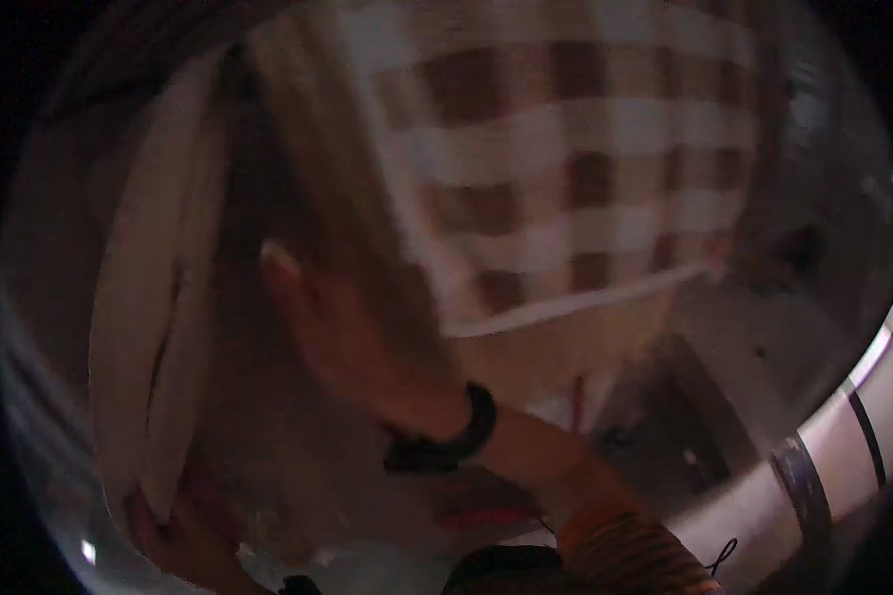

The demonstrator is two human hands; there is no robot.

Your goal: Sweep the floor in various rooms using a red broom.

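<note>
My left hand (184, 531), at the lower left, is closed round the bottom end of a long, pale, bowed thing (149, 288) that stands nearly upright. A dark, uneven slit runs down its length; whether it is a board or a folded cloth I cannot make out. My right hand (342, 342), blurred, with a black wristband and a striped orange-brown sleeve, reaches up between this thing and a brown wooden-looking edge (352, 188). Its visible fingers stretch toward the upper left, and I see nothing held in them. Whether it touches the edge is unclear.
A brown-and-white checked cloth (575, 178) with a white border lies over a pale brown surface (575, 352) at the upper middle. At the lower right, a light surface (744, 516) has dark bands and a thin black cord (726, 557). The scene is dim and blurred.
</note>
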